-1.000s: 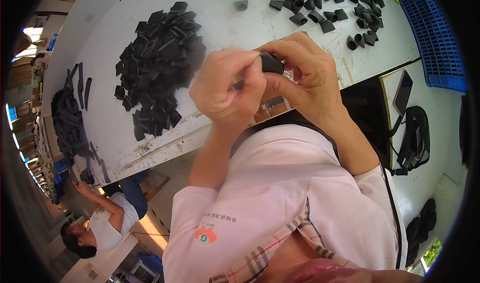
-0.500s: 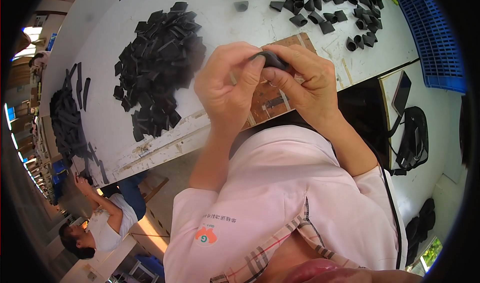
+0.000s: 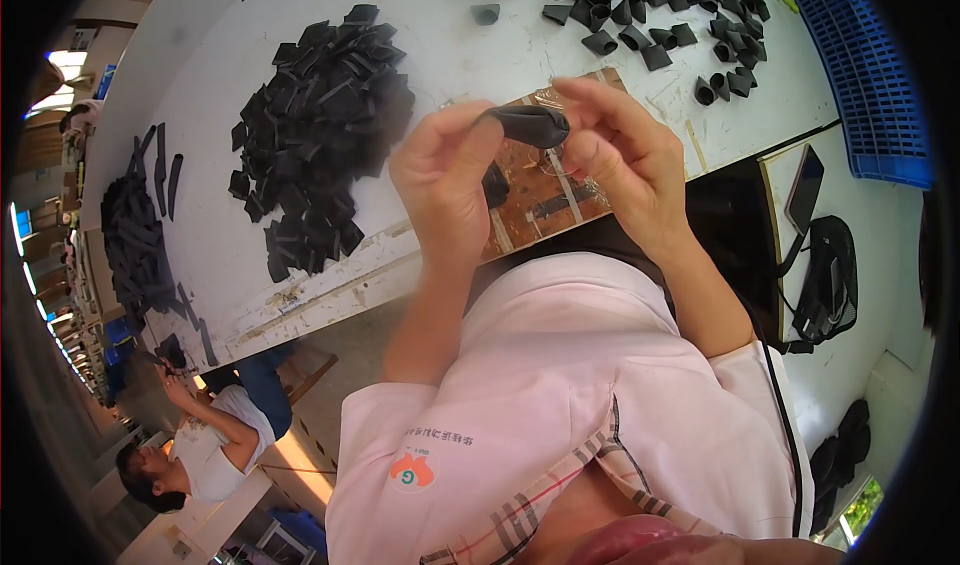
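Note:
My left hand (image 3: 445,170) pinches a curved black tube-like piece (image 3: 530,125) by its left end, thumb against fingers. The piece is held up over a brown board (image 3: 560,190) crossed by strips of tape. Close to the piece's right end, my right hand (image 3: 635,165) has its thumb and fingers spread, with nothing gripped between them. Partly hidden behind my left hand, another dark piece (image 3: 495,185) shows against the board.
Left of the board lies a big heap of flat black pieces (image 3: 320,115). Black tube pieces (image 3: 655,37) are scattered at the back right, near a blue crate (image 3: 865,85). Black strips (image 3: 135,245) pile at the far left. A co-worker (image 3: 215,425) sits beyond the table's left end.
My right hand has let go of the black piece and moved slightly right, its fingers opening. More of the piece now shows in my left hand.

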The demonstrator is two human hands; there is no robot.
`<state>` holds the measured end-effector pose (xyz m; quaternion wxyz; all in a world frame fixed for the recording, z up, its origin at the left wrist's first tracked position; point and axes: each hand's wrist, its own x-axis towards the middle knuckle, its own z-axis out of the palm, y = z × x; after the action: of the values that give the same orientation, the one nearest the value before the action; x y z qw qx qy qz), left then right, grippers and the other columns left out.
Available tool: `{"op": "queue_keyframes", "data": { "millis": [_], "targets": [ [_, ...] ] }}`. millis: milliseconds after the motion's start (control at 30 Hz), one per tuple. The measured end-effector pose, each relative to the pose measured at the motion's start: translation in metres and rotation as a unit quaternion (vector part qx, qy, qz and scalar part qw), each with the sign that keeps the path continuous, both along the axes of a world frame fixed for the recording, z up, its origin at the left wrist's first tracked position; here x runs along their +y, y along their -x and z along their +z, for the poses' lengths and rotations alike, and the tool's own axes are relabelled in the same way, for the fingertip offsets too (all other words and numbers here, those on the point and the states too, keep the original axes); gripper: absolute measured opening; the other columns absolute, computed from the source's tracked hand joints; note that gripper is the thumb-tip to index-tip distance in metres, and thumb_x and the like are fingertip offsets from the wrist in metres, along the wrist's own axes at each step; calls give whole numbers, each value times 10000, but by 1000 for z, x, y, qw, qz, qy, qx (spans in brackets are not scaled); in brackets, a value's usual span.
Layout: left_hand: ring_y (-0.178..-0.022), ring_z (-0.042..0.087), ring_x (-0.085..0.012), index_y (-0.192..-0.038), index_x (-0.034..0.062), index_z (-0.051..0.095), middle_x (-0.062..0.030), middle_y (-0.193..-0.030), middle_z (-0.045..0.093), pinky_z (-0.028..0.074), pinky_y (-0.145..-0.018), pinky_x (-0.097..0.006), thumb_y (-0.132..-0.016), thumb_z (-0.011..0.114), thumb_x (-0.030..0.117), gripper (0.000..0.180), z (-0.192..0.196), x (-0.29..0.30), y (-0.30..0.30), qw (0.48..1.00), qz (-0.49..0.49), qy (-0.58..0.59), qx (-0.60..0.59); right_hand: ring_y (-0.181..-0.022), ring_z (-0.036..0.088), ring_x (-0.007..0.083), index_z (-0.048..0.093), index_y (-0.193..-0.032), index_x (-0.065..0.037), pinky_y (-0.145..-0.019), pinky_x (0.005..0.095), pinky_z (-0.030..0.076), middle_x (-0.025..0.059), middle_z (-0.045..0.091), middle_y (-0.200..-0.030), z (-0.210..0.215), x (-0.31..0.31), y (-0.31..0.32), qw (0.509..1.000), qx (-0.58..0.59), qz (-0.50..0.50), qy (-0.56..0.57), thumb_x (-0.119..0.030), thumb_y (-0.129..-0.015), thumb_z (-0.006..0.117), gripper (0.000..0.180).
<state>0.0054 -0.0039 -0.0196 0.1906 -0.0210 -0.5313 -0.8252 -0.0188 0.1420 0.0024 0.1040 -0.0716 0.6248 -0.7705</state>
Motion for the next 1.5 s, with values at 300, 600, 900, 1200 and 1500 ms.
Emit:
{"op": "queue_keyframes", "data": {
  "millis": [300, 600, 900, 1200, 1500],
  "targets": [
    [-703, 541, -101, -865, -34, 584, -65, -807, 591, 425, -665, -201, -789, 589, 2, 84, 11, 5, -4, 1000, 5, -11, -18, -507, 523, 223, 588, -783, -33, -446, 286, 403, 69, 549, -630, 7, 0, 24, 875, 406, 26, -264, -105, -752, 612, 82],
    [-671, 513, -89, -837, -24, 573, -72, -820, 574, 412, -619, -189, -793, 585, 16, 60, 20, 7, 2, 950, 74, 290, 88, -537, 554, 103, 627, -891, -43, -477, 239, 420, 51, 568, -636, -11, 6, 18, 953, 244, 74, -162, -97, -753, 622, 149],
    [-663, 501, -78, -842, -20, 568, -50, -803, 560, 401, -602, -182, -824, 572, 46, 68, 14, 5, -1, 996, 11, 86, 25, -535, 529, 219, 589, -763, -37, -474, 296, 415, 84, 547, -625, 13, 2, 21, 866, 408, 31, -288, -46, -712, 619, 60],
    [-639, 518, -96, -859, -15, 586, -68, -798, 561, 431, -571, -202, -789, 593, 20, 77, 18, 10, 5, 960, 50, 266, 67, -551, 539, 225, 601, -809, -26, -477, 298, 419, 80, 550, -626, -18, -3, 19, 921, 348, -6, -175, -59, -731, 616, 85],
    [-606, 522, -107, -840, -15, 608, -71, -756, 568, 428, -514, -201, -774, 612, 12, 72, 7, 9, 12, 969, 70, 216, 101, -555, 540, 211, 603, -830, -18, -483, 286, 418, 81, 563, -640, -10, -7, 17, 908, 367, -11, -201, -63, -747, 608, 95]
  ]
}}
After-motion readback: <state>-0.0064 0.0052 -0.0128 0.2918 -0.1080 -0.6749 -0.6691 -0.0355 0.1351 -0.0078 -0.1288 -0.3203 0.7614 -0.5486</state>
